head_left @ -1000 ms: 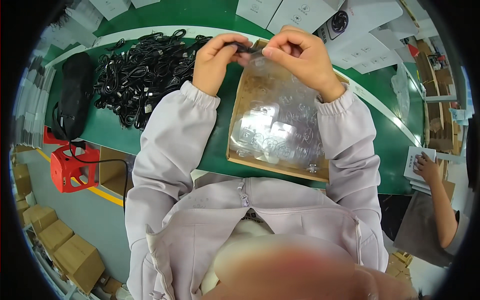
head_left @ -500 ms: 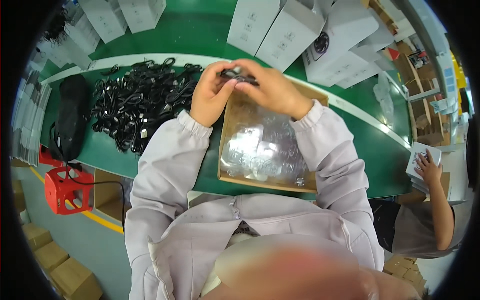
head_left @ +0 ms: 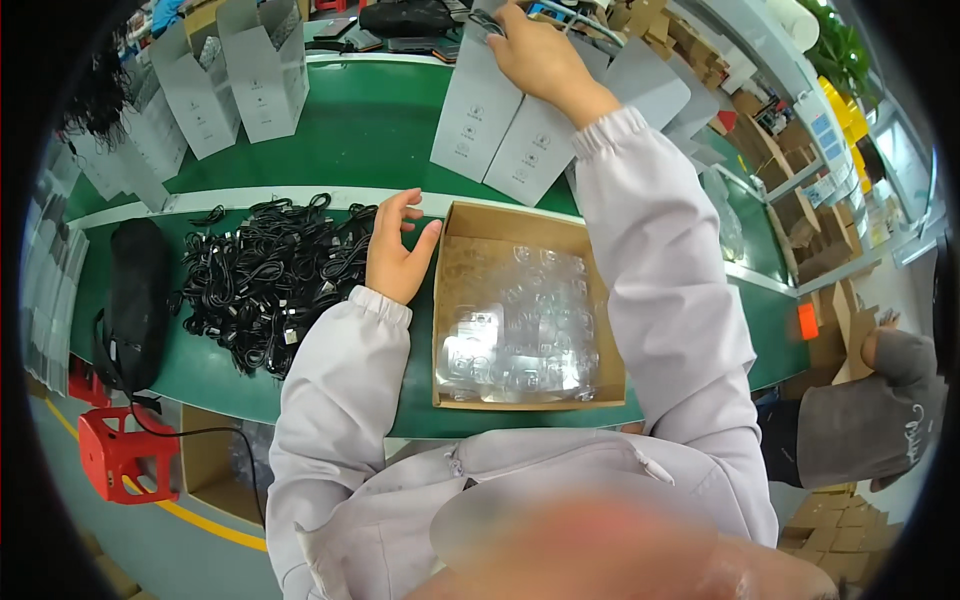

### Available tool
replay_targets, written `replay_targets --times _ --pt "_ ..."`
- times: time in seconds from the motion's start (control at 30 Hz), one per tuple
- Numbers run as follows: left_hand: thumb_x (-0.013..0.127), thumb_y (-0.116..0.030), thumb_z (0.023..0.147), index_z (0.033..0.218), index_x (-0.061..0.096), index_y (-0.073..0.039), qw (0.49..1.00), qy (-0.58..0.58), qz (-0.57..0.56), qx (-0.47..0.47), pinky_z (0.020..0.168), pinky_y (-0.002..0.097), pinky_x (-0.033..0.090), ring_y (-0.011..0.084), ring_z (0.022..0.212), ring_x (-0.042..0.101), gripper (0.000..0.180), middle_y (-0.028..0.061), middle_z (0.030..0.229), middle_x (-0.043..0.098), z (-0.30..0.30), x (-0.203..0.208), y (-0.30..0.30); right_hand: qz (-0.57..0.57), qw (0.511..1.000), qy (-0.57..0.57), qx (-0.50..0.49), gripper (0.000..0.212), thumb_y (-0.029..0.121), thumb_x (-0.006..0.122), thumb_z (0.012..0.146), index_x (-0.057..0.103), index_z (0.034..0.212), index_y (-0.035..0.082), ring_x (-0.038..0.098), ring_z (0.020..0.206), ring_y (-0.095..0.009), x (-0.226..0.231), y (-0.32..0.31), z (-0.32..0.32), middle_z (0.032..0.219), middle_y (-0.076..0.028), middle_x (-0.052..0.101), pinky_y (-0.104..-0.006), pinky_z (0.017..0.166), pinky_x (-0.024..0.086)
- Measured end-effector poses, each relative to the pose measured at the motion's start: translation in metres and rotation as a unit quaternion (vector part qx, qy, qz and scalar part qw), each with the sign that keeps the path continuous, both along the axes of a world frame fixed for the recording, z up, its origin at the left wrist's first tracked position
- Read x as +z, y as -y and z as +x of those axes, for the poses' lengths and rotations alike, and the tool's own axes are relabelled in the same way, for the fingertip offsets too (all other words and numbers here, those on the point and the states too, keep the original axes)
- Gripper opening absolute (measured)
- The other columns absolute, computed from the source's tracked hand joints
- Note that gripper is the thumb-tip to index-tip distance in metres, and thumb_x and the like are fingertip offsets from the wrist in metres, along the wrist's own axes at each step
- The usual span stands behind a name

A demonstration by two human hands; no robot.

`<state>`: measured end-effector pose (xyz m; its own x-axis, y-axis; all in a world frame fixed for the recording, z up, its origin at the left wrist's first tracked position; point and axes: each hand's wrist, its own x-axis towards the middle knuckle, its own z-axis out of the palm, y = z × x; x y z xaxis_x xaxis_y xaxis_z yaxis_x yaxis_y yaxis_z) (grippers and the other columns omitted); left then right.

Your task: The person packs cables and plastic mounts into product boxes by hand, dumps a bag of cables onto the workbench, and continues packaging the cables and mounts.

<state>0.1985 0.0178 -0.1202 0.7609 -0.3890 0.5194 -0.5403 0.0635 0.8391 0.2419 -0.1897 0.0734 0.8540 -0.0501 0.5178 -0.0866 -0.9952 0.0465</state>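
Note:
My right hand (head_left: 543, 60) is stretched far forward, its fingers closed on a dark coiled cable (head_left: 486, 21) at the top opening of a tall white box (head_left: 478, 110). Part of the cable is hidden by the fingers. My left hand (head_left: 400, 248) holds nothing, its fingers apart and slightly curled. It hovers between a heap of black cables (head_left: 268, 285) and a shallow cardboard box (head_left: 528, 218). Inside that box lie clear plastic pieces (head_left: 520, 330).
More white boxes (head_left: 262, 90) stand across the green table (head_left: 350, 115). A black pouch (head_left: 138, 300) lies left of the cables. A red stool (head_left: 125, 455) stands on the floor at left. Someone in a grey top (head_left: 870, 410) is at the right.
My hands were together over the cardboard box, handling the cable. Now the right has carried it forward to the white box, while the left has opened and drawn slightly left.

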Motion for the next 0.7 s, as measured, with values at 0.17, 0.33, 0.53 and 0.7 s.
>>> replay_targets --times 0.17,0.33,0.53,0.7 --pt "0.061 -0.008 0.078 0.115 0.046 -0.003 1.000 0.006 0.012 0.011 0.079 0.0299 0.043 0.0196 0.093 0.052 0.040 0.0100 0.109 0.051 -0.002 0.003 -0.006 0.150 0.977 -0.148 -0.033 0.034 0.020 0.050 0.085 0.045 0.110 -0.002 0.063 0.061 -0.022 0.005 -0.012 0.001 0.081 -0.014 0.064 -0.0306 0.059 0.049" --pt "0.062 -0.010 0.077 0.112 0.049 -0.004 0.999 0.035 0.007 0.011 0.078 0.0309 0.044 0.0221 0.094 0.052 0.038 0.0105 0.108 0.050 0.000 0.007 -0.003 -0.109 0.978 -0.166 -0.068 0.030 0.014 0.052 0.077 0.054 0.104 0.001 0.063 0.079 -0.030 -0.004 -0.005 0.005 0.086 -0.018 0.064 -0.0395 0.068 0.049" --pt "0.062 -0.008 0.078 0.112 0.051 -0.002 0.981 0.153 0.067 0.095 0.084 0.0340 0.041 0.0254 0.101 0.050 0.036 0.0130 0.112 0.051 0.000 0.004 -0.006 -0.068 0.991 -0.082 -0.076 0.032 0.013 0.057 0.072 0.060 0.104 0.005 0.061 0.084 -0.035 -0.030 0.004 0.016 0.101 -0.015 0.061 -0.0420 0.073 0.048" --pt "0.061 -0.014 0.077 0.107 0.052 -0.003 0.948 0.238 0.119 0.177 0.089 0.0413 0.035 0.0319 0.106 0.044 0.033 0.0131 0.112 0.050 -0.002 0.017 -0.007 0.019 0.986 -0.148 -0.069 0.036 0.032 0.053 0.082 0.058 0.102 0.002 0.057 0.096 -0.035 -0.014 -0.016 -0.004 0.105 -0.018 0.057 -0.0413 0.080 0.046"
